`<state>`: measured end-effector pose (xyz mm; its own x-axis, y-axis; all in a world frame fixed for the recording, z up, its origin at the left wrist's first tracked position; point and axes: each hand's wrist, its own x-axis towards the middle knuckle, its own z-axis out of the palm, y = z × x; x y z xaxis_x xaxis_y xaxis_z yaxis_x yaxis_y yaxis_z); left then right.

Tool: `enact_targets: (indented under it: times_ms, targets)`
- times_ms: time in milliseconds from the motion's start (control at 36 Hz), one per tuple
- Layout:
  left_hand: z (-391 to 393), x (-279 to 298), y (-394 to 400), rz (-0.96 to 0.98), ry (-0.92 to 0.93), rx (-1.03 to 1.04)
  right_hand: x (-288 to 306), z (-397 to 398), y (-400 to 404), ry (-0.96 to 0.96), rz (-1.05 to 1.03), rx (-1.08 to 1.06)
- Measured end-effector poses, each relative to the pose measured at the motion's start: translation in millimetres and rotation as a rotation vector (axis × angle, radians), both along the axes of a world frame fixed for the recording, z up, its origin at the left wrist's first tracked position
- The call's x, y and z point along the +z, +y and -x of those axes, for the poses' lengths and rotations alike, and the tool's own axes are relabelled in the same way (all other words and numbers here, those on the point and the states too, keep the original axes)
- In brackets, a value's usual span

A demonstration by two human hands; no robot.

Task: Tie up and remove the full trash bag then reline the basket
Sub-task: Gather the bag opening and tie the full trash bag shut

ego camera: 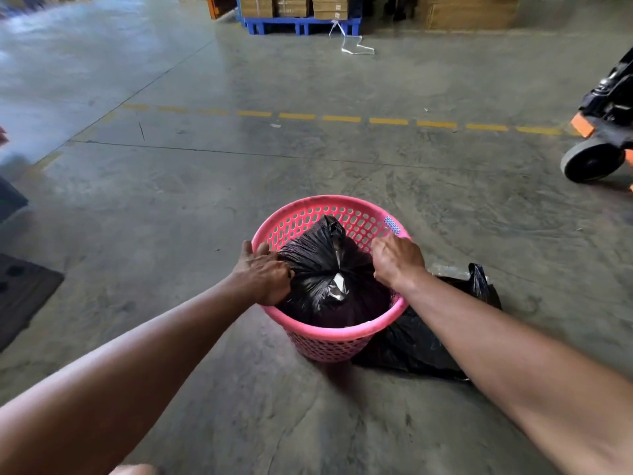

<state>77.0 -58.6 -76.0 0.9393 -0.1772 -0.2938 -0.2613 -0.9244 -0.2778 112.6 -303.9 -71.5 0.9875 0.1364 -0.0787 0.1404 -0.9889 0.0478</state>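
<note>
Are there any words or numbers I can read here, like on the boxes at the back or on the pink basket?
None can be read.
Cardboard boxes on the blue pallet: small pale labels, too small and blurred to read.
Pink basket: a blue-and-white patterned patch near the rim by the right hand, no readable letters.
Black trash bag: no print visible.
Yellow dashed line on the floor: only a marking, no text.

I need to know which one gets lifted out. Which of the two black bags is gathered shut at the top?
The black bag inside the pink basket, the full trash bag. The spare black bag lies flat on the floor beside it.
</note>
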Motion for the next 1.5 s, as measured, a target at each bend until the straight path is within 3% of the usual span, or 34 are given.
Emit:
enact_targets:
  times_ms: [56,111,222,278,417,611,694,833,972,1083,1167,1250,1361,1500]
  targets:
    - [-0.9,-0.9,3.3,0.063,-0.012,-0.009,-1.8,2.5,1.2,-0.008,0.024,0.017]
    - [-1.4,0.3,9.3,0.288,-0.023,0.012,-1.2,4.5,1.5,-0.008,0.037,0.035]
    - [-1.3,14.7,14.4,1.165,0.144,0.253,13.5,5.8,-5.5,0.000,0.026,0.024]
    - [-1.9,25.9,11.5,1.439,0.264,0.388,25.7,4.5,-8.8,0.007,-0.038,-0.022]
    - [-15.4,45.6,-18.7,1.662,0.376,0.518,47.8,1.5,-22.7,0.157,-0.363,-0.166]
    - [-25.8,48.5,-61.1,1.900,0.361,0.500,64.4,13.6,-20.9,0.213,-0.681,-0.065]
    - [-30.9,43.4,-72.1,1.788,0.219,0.431,68.0,15.9,-15.7,0.191,-0.654,-0.013]
    - [-52.0,31.5,-68.6,1.332,-0.041,0.264,69.8,16.3,-15.4,0.109,-0.559,-0.001]
    - [-60.9,31.0,-67.7,1.183,0.088,0.251,67.6,15.1,-13.3,0.018,-0.636,0.079]
    - [-57.4,43.8,-76.9,0.965,0.244,0.041,71.6,8.0,-6.3,-0.051,-0.629,0.130]
    - [-54.1,47.9,-82.4,0.742,0.211,-0.091,77.5,1.1,0.1,-0.109,-0.635,0.172]
    - [-53.7,44.3,-87.1,0.791,0.209,-0.093,82.1,-3.8,6.3,-0.092,-0.660,0.193]
    - [-53.8,39.9,-83.4,1.030,0.222,0.036,79.2,-3.4,-1.7,-0.036,-0.915,0.122]
    - [-46.1,42.9,-86.1,1.226,0.310,0.275,55.3,-1.7,-11.5,0.073,-0.880,0.056]
